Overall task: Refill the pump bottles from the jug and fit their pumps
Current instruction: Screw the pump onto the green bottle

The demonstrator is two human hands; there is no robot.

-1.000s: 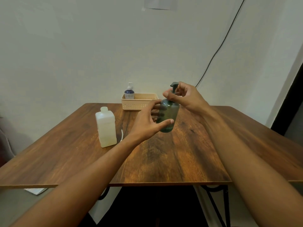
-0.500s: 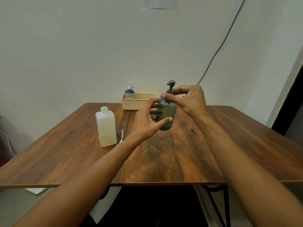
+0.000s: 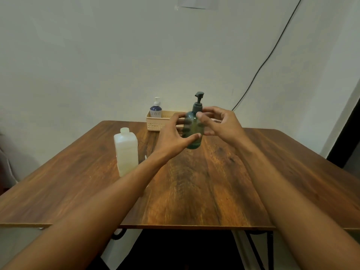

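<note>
Left grip (image 3: pixel 173 137) wraps the translucent green plastic pump bottle (image 3: pixel 194 129), held above the wooden worktop (image 3: pixel 194 191); right grip (image 3: pixel 222 123) pinches its dark pump collar (image 3: pixel 197 108). A crooked twist could cross-thread it, causing leaks.

Counted:
- Pump bottles: two. Green pump bottle (image 3: pixel 193 131) was in hands; blue pump bottle (image 3: pixel 155 110) stood in basket.
- Pumps: two. Dark pump (image 3: pixel 198 102) sat on green one, white pump (image 3: pixel 157 101) on blue one.
- Jug (image 3: pixel 126 152): one, white, neck was uncapped.
- Basket (image 3: pixel 157 124): one, beige.
- Table (image 3: pixel 194 182): one, wooden.
- Hands: two, left hand (image 3: pixel 171 135) and right hand (image 3: pixel 224 123).
- Cable (image 3: pixel 263 65): one, black, ran along wall.
- Paper sheet (image 3: pixel 196 2): one, was stuck high on wall.
</note>
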